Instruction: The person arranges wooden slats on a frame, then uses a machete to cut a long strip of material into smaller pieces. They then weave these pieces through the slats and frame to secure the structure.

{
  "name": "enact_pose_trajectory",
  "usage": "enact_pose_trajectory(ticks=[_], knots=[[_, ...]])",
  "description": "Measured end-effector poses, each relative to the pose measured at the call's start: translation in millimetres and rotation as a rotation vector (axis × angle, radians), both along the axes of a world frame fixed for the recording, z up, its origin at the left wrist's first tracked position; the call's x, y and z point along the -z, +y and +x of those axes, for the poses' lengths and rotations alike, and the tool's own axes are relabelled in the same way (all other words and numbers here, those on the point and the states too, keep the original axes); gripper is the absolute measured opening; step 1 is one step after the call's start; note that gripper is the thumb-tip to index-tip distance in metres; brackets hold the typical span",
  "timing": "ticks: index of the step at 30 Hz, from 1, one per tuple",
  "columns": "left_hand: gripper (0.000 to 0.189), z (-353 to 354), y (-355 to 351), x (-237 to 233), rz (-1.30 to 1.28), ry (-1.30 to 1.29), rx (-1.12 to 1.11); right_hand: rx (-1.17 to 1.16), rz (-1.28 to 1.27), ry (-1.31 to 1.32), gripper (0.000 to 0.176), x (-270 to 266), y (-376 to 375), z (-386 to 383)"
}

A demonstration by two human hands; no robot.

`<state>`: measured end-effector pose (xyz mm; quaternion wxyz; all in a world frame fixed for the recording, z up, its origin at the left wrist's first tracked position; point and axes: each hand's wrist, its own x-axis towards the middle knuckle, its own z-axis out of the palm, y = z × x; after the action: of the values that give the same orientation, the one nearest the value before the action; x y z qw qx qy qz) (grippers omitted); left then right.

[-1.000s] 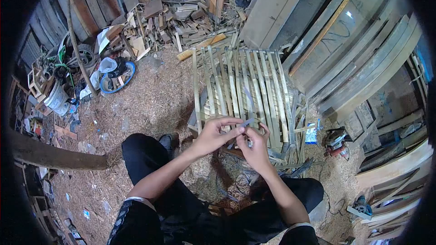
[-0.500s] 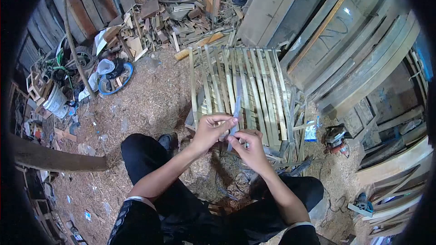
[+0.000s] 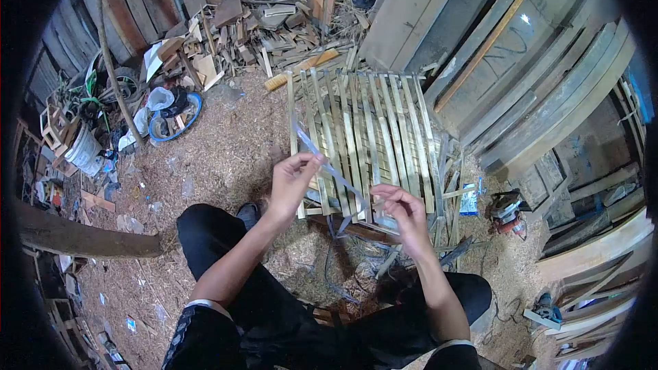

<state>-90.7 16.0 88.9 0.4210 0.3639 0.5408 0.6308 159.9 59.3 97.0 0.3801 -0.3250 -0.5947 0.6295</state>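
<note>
A long, thin, pale strip point(image 3: 339, 178), glossy like plastic, slants across in front of a slatted wooden frame point(image 3: 351, 120). My left hand point(image 3: 293, 181) pinches it between thumb and fingertips near its upper part. From there the strip runs down to the right and bends back near the frame's front edge. Close to that bend is my right hand point(image 3: 404, 212), its fingers apart and seemingly free of the strip. The frame of parallel slats lies before my knees, with more thin slats under it.
A power tool point(image 3: 507, 214) lies on the sawdust floor to the right, near a blue-and-white packet point(image 3: 469, 200). Curved boards point(image 3: 582, 103) lean at the right. Wood scraps point(image 3: 274, 34) are heaped at the back; a blue basin point(image 3: 175, 123) sits left.
My hands have moved apart, left hand to the left and right hand to the right. The strip has swung from nearly upright to a slant, and my right fingers have come off it.
</note>
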Motion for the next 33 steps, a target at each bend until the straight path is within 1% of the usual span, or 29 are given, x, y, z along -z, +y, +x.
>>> enact_pose_trajectory(ticks=[1,3,4,5,7,8,9,11,12,13,14,15,16,17,19,20,21,22,23,24,25,26,27,28,29,30,31,32,33], knots=[[0.02,3,0,5,-0.002,-0.003,0.003,0.003,-0.002,-0.003,0.009,2,0,-1],[0.022,8,3,14,-0.007,0.156,-0.027,-0.077,-0.176,0.292,0.01,7,-1,-8],[0.022,10,3,15,-0.005,0.158,-0.021,-0.09,-0.195,0.242,0.01,2,-3,-11],[0.028,13,0,15,-0.08,0.396,-0.154,-0.083,-0.193,0.246,0.01,2,-5,-14],[0.05,20,-6,6,-0.227,0.87,-0.429,-0.06,-0.099,0.085,0.011,2,-8,-21],[0.056,24,-10,0,-0.177,0.853,-0.401,-0.056,-0.119,0.062,0.011,-1,-9,-22],[0.056,25,-12,-9,-0.175,0.854,-0.399,-0.054,-0.118,0.064,0.011,0,-8,-21],[0.046,25,-15,-22,0.383,1.001,-0.03,-0.081,-0.099,0.11,0.018,4,-6,-19],[0.051,23,-13,-23,0.346,1.105,0.293,-0.081,-0.101,0.111,0.018,3,-6,-18],[0.051,23,-15,-21,0.342,1.104,0.293,-0.05,-0.041,0.057,0.018,-1,-5,-17],[0.054,23,-17,-19,0.265,0.961,0.419,-0.019,0.02,0.003,0.018,-4,-5,-15],[0.056,24,-18,-18,0.19,0.814,0.541,-0.02,0.019,0.001,0.018,-6,-5,-13],[0.056,27,-17,-18,0.285,0.867,0.448,-0.013,-0.01,-0.006,0.016,-8,-5,-12],[0.056,27,-17,-19,0.287,0.868,0.451,-0.004,-0.039,-0.011,0.015,-10,-6,-11],[0.042,26,-18,-23,0.154,0.826,0.546,-0.002,-0.04,0.041,0.011,-4,-8,-10],[0.042,23,-17,-22,0.154,0.825,0.548,-0.006,-0.041,0.091,0.008,-1,-9,-9],[0.034,20,-15,-21,0.206,0.886,0.477,-0.004,-0.041,0.09,0.008,-1,-9,-8],[0.026,15,-13,-19,0.258,0.945,0.405,0.03,-0.071,0.195,0.006,-1,-9,-8],[0.026,10,-10,-16,0.256,0.945,0.407,0.064,-0.101,0.3,0.008,-1,-9,-7],[0.021,3,-6,-13,0.222,1.013,0.247,0.078,-0.167,0.303,0.011,-4,-9,-2],[0.016,-5,-3,-10,0.186,1.077,0.083,0.074,-0.169,0.305,0.011,-5,-7,5],[0.019,-15,-2,-7,0.187,1.108,0.018,0.061,-0.116,0.1,0.011,-6,-3,15],[0.019,-22,-3,-10,0.186,1.111,0.015,0.05,-0.06,-0.104,0.011,-7,0,23],[0.02,-28,-4,-13,0.131,1.065,-0.074,0.144,0.358,-0.463,0.012,-5,0,29],[0.021,-32,-4,-16,0.077,1.016,-0.161,0.146,0.359,-0.462,0.012,-7,2,37],[0.024,-34,-4,-17,0.091,1.012,-0.224,0.228,0.528,-0.766,0.012,-9,4,45],[0.024,-39,-5,-15,0.091,1.014,-0.22,0.31,0.692,-1.073,0.013,-10,5,53],[0.023,-45,-7,-11,0.067,0.96,-0.272,0.31,0.687,-1.075,0.013,-7,6,63],[0.023,-47,-8,-11,0.043,0.906,-0.325,0.327,0.65,-1.213,0.012,-5,7,71]])
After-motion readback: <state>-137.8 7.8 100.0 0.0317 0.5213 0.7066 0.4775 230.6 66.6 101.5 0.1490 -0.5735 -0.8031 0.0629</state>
